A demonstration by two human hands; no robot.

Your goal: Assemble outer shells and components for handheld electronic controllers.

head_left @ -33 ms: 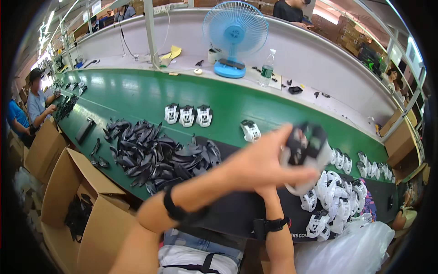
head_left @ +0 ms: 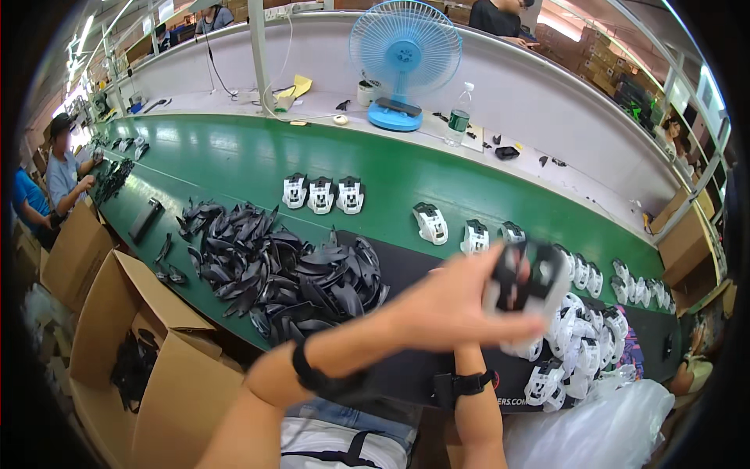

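Note:
My left hand (head_left: 469, 301) reaches across to the right, closed around the side of a curved white-and-black plastic shell (head_left: 535, 301). Motion blurs both hand and shell. Behind it my right forearm (head_left: 473, 383) rises from the lower edge; the right hand's fingers are hidden by the left hand and the shell. Just beyond the hands stand several similar shells, one on the green surface (head_left: 430, 223). A heap of white shells (head_left: 582, 344) lies to the right on the black mat (head_left: 383, 367). Left of my arm is a large pile of curved black plastic pieces (head_left: 258, 262).
Three shells (head_left: 320, 195) stand in a row on the green bench (head_left: 226, 156). Beyond it are a blue fan (head_left: 402, 59) and a bottle (head_left: 458, 121). An open cardboard box (head_left: 109, 344) stands at left, a clear plastic bag (head_left: 598, 426) at lower right. Co-workers (head_left: 66, 168) sit far left.
My left hand and the shell have moved down a little, toward me. Two standing shells behind them, covered before, now show. The shell stays in the left hand.

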